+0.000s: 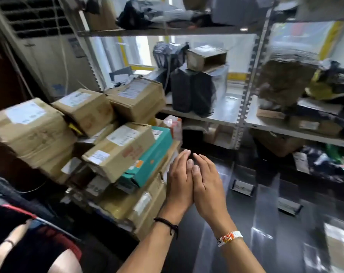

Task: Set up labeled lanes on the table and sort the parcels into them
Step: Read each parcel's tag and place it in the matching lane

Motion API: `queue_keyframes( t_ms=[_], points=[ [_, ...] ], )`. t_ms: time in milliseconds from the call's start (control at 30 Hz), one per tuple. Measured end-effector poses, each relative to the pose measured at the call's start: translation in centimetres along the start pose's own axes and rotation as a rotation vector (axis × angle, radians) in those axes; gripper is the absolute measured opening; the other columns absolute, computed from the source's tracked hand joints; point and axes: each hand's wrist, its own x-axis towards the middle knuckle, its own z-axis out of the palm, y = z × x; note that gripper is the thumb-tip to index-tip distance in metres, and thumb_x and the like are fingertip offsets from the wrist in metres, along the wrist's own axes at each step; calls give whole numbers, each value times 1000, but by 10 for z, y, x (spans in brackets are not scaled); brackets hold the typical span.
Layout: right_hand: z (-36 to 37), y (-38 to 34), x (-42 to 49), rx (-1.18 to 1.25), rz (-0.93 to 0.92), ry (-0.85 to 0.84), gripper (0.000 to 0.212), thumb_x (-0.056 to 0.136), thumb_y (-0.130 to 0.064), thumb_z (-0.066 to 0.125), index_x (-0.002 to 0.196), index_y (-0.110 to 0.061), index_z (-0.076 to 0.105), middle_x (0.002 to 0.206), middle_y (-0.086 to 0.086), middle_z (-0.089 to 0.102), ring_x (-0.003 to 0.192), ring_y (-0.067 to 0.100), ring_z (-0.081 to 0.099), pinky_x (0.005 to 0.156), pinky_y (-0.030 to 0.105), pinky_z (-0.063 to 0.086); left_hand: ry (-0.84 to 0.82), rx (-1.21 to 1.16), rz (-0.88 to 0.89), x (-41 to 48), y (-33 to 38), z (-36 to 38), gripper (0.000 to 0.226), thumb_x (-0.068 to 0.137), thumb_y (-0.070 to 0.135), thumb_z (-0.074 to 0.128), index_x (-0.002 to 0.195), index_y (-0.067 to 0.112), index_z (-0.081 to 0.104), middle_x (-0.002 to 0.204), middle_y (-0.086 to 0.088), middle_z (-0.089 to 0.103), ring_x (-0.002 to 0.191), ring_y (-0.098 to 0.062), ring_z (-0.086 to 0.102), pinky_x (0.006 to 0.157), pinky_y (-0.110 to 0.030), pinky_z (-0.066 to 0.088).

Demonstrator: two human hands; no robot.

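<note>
Pressing together, left hand (179, 181) and right hand (207, 186) hold nothing.

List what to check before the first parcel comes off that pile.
1. Hands free: the left hand and the right hand are held together, fingers straight, holding nothing. Ok.
2. Pile near: the cardboard boxes are stacked just left of the hands, probably within reach. Ok.
3. Pile steady: the teal box lies tilted among unevenly stacked boxes. Not ok.
4. Labels readable: the white labels are blurred. Cannot tell.
5. Lanes set up: no lane markers show on the dark surface. Cannot tell.
</note>
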Motion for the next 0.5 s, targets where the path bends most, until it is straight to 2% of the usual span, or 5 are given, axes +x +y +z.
queue_keyframes(
  t_ms=[100, 167, 300, 400, 500],
  points=[
    [51, -38, 13, 182, 21, -28, 44, 108, -47, 41, 149, -34, 52, 149, -17, 52, 134, -9, 46, 119, 31, 37, 102, 125, 89, 23, -13, -62, 56, 105, 40, 31, 147, 12, 54, 151, -4, 55, 139, -14, 47, 121, -31, 33],
    [76, -64, 18, 308, 38, -55, 38, 109, -42, 49, 146, -38, 51, 145, -19, 54, 131, -10, 49, 117, 30, 39, 190, 180, 172, 31, -15, -99, 49, 103, 31, 36, 141, 10, 58, 144, -6, 59, 134, -21, 53, 116, -40, 41],
    [111, -97, 40, 322, 52, -47, 71, 93, -61, 50, 154, -25, 48, 152, -8, 51, 141, 6, 46, 122, 39, 35, 375, 327, 306, 41, -17, -156, 37, 96, 17, 51, 131, 13, 65, 139, -3, 60, 132, -24, 55, 110, -43, 43],
    [126, -110, 62, 182, 62, -59, 93, 86, -76, 49, 161, -24, 34, 162, -3, 39, 150, 13, 34, 126, 46, 28, 539, 296, 121, 47, -38, -186, 42, 90, 21, 60, 130, 13, 62, 145, -6, 53, 139, -27, 48, 113, -48, 36],
    [139, -110, 81, 15, 96, -77, 90, 95, -67, 57, 166, -23, 20, 171, 0, 25, 157, 20, 24, 127, 52, 20, 548, 64, -190, 57, -64, -202, 58, 88, 34, 56, 138, 5, 54, 145, -18, 51, 137, -34, 45, 115, -45, 34]
  ],
)
